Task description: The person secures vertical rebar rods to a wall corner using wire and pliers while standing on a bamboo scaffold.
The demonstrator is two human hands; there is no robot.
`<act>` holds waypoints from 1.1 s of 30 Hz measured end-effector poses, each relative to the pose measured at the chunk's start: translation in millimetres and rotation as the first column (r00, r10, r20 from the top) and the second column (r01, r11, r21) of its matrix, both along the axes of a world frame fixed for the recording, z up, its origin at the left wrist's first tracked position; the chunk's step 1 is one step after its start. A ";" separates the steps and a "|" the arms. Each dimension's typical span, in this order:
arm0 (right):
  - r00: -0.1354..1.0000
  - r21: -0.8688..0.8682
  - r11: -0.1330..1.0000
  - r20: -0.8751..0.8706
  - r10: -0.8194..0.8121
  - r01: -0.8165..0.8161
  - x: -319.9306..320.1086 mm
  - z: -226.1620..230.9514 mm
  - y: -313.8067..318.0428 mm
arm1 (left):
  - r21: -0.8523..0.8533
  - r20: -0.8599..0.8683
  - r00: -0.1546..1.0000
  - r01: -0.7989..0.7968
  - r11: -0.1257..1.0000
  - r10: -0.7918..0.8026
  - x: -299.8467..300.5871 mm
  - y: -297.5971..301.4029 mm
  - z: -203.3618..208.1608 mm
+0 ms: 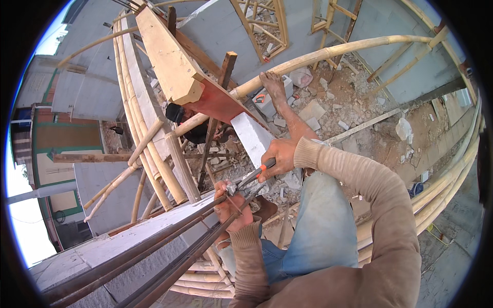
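Note:
My right hand [280, 155] is closed around the black and orange handles of a pair of pincers [250, 178]. The jaws of the pincers meet the steel beside the fingers of my left hand [239, 218]. That hand is wrapped round the end of the long reinforcing bars [187, 255], near a thin crosswise steel tie. The bars run from the lower left up to both hands, above a pale block wall [110, 274]. Part of my left hand is hidden behind the bars, and what exactly the jaws grip is too small to tell.
My bare foot [272, 84] rests on a bamboo pole [334, 51]. Wooden formwork [167, 56] rises ahead, beside a white block [251, 136]. Below, a person in a dark cap [175, 112] is partly hidden. Rubble [313, 110] covers the ground; bamboo poles [447, 179] curve along the right.

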State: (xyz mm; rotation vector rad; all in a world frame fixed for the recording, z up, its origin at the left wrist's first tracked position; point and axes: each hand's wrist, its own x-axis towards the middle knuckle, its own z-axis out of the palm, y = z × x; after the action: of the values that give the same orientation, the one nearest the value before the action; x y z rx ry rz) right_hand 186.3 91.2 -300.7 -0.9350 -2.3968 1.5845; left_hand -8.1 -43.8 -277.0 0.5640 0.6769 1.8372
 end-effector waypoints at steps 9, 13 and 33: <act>0.996 -0.156 0.987 -0.087 0.033 -0.046 -22.0 -22.0 -10.4 | 0.004 0.005 0.999 0.045 0.999 -0.045 6.0 4.0 12.9; 0.994 -0.042 0.999 -0.107 -0.020 0.015 -21.4 -29.5 -16.3 | 0.033 -0.004 0.999 0.050 0.998 -0.050 5.7 4.8 14.7; 0.993 0.957 0.289 0.002 -0.119 0.033 51.5 78.6 -15.2 | 0.021 -0.066 0.996 -0.060 0.998 0.062 2.2 1.8 -2.4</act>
State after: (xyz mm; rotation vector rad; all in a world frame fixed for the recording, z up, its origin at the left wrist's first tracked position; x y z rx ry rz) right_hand 237.8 76.0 -222.1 -0.7399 -2.5717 -0.1785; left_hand -5.9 -42.0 -279.4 0.6257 0.7288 1.8904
